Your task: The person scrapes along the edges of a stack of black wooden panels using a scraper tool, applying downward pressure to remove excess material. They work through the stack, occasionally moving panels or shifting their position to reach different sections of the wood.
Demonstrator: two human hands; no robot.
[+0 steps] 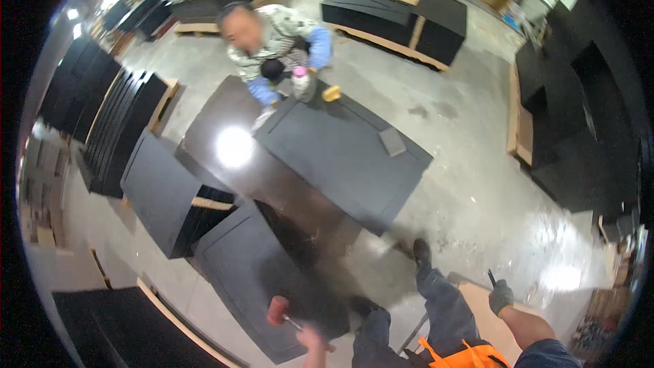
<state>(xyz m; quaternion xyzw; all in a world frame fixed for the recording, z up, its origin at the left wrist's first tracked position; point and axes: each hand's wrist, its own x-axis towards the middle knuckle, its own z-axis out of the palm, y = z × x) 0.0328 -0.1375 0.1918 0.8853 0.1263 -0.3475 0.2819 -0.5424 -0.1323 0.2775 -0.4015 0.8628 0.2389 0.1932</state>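
Observation:
My left hand is bare and closed around the handle of a mallet with a red head. The mallet is over a dark panel at the lower middle. My gloved right hand, off to the lower right, grips a slim dark tool whose end sticks up past the fingers; its exact kind is too small to make out. Ahead of me a large black panel lies on a brown worktable. A grey flat block and a yellow piece rest on that panel.
Across the worktable a person in blue sleeves leans over the panel's far end, beside a bottle with a pink cap. Stacks of black panels stand at left; black cabinets line the right. An orange bag hangs at my waist.

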